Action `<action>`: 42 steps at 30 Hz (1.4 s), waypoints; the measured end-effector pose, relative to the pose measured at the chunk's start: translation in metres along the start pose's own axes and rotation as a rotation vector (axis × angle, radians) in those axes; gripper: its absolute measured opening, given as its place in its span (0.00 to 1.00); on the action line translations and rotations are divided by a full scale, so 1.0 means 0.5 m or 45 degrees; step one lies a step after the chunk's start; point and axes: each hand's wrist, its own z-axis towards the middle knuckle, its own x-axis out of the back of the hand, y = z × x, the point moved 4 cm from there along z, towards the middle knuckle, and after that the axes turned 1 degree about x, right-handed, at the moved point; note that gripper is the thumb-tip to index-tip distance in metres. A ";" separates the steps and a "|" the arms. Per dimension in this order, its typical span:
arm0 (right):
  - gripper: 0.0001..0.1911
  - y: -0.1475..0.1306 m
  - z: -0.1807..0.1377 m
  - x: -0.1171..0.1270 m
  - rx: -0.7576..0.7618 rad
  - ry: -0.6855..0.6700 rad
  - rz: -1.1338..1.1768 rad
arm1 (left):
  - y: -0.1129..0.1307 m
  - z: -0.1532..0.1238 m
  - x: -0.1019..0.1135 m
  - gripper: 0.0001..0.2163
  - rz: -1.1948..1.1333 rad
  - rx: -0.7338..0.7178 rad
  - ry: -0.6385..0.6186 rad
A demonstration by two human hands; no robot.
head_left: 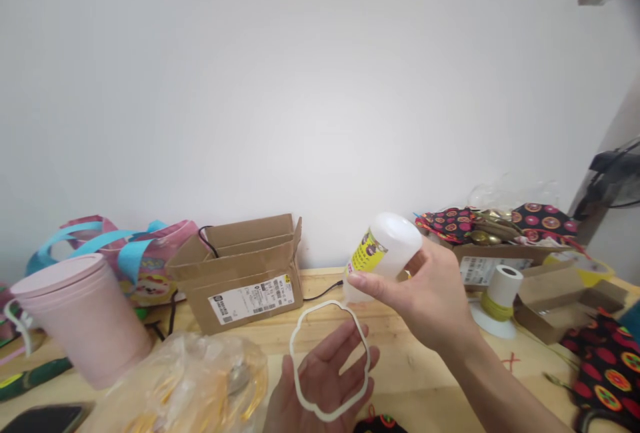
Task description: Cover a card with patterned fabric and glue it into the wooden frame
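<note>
My right hand (430, 293) is closed around a white plastic bottle (387, 246) with a yellow label, tilted with its nozzle end pointing down to the left. Just below it my left hand (320, 383) lies palm up with fingers spread. A white scalloped ring frame (330, 356) rests across that palm. The bottle's tip hovers just above the frame's upper right edge.
On the wooden table (425, 366) stand an open cardboard box (245, 273), a pink cup (85, 316), a pink and blue bag (125, 246), a clear plastic bag (190, 386), a white spool (500, 300), and patterned fabric (610, 366) at right.
</note>
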 end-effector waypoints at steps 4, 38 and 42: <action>0.13 -0.004 -0.006 -0.002 -0.044 -0.022 0.024 | 0.000 -0.001 0.002 0.33 0.005 0.017 -0.022; 0.15 -0.016 -0.003 0.006 -0.078 -0.147 -0.035 | 0.019 -0.004 0.008 0.35 -0.018 -0.006 0.002; 0.13 -0.011 -0.008 0.002 -0.149 -0.155 0.171 | 0.015 -0.002 0.007 0.35 -0.025 -0.028 0.030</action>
